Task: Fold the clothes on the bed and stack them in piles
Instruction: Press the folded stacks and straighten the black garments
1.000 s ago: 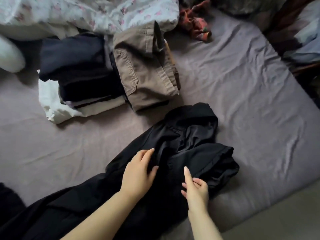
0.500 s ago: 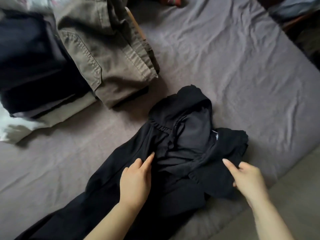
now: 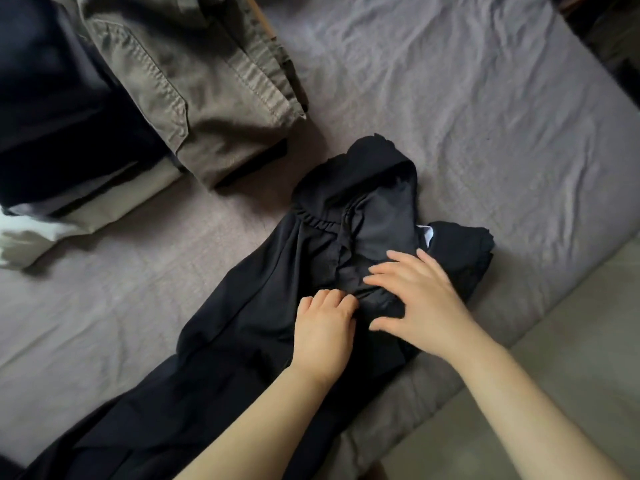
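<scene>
**Both hands on black garment, mid-bed**

Left hand (image 3: 323,329) has fingers curled into a fold of the crumpled black fabric garment (image 3: 263,306), pinching it. Right hand (image 3: 414,299) lies flat beside it, fingers spread and straight, pressing the bunched upper part. Hands nearly touching. Garment sits on the wrinkled grey-mauve bed sheet (image 3: 467,109), waist end bunched toward the bed's right edge, long part trailing to lower left. Small white label (image 3: 426,233) shows at the bunched end. Far left: folded olive-khaki cotton trousers (image 3: 194,84) beside a stack of folded dark navy and white clothes (image 3: 52,116), well apart from the garment.
</scene>
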Demonstrator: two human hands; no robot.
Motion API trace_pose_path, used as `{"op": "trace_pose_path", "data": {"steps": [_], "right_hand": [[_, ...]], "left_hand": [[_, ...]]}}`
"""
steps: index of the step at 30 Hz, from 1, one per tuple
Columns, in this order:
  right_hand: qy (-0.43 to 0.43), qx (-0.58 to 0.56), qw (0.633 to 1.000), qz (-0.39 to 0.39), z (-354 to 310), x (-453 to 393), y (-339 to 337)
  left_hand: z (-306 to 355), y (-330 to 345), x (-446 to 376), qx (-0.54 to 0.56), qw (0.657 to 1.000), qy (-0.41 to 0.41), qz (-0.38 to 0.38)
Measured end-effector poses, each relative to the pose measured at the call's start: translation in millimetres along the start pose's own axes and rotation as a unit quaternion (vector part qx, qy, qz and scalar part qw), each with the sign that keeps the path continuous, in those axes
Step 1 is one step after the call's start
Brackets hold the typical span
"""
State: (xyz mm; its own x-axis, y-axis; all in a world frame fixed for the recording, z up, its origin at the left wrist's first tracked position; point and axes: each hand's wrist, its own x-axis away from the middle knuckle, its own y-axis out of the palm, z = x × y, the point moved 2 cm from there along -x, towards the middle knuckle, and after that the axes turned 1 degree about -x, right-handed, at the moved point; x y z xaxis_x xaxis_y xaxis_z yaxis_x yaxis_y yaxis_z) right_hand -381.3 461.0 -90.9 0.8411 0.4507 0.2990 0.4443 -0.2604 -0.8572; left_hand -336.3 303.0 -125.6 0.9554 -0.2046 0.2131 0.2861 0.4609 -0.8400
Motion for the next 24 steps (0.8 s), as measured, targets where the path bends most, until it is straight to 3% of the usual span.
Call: {"op": "trace_pose_path", "data": {"steps": [2, 4, 7, 11, 13, 15, 20, 22, 24], "right_hand": [[-0.029, 0.089, 0.992, -0.08, 4.7, -2.9, 16.0], [-0.049, 0.096, 0.992, -0.064, 6.5, -0.2, 19.8], [-0.037, -0.027, 0.999, 0.012, 6.4, -4.5, 1.5], [0.065, -0.198, 0.976, -0.061, 7.5, -29.3, -31.1], [0.093, -0.243, 0.963, -0.064, 8.3, -45.4, -39.4], [0.13, -0.242, 0.957, -0.096, 10.8, -59.8, -35.9], [0.202, -0.245, 0.936, -0.151, 13.6, -67.2, -13.2], [0.216, -0.269, 0.93, -0.13, 14.0, -60.6, -7.3], [0.228, -0.31, 0.918, -0.098, 13.7, -54.8, -4.1]], "left_hand": [[5.7, -3.2, 0.9, 0.069, 0.996, -0.054, -0.001], [10.2, -6.9, 4.9, 0.126, 0.988, -0.092, -0.023], [6.7, -12.0, 11.4, 0.16, 0.982, -0.102, -0.001], [-10.3, -25.5, 4.6, 0.198, 0.956, -0.148, 0.157], [-20.3, -25.6, -6.0, 0.158, 0.955, -0.186, 0.17], [-27.9, -20.9, -18.2, 0.097, 0.964, -0.211, 0.132], [-36.1, -18.7, -48.7, 0.02, 0.977, -0.169, 0.127], [-31.0, -24.0, -55.4, 0.055, 0.984, -0.109, 0.131], [-23.5, -34.4, -57.0, 0.158, 0.977, -0.107, 0.095]]}}
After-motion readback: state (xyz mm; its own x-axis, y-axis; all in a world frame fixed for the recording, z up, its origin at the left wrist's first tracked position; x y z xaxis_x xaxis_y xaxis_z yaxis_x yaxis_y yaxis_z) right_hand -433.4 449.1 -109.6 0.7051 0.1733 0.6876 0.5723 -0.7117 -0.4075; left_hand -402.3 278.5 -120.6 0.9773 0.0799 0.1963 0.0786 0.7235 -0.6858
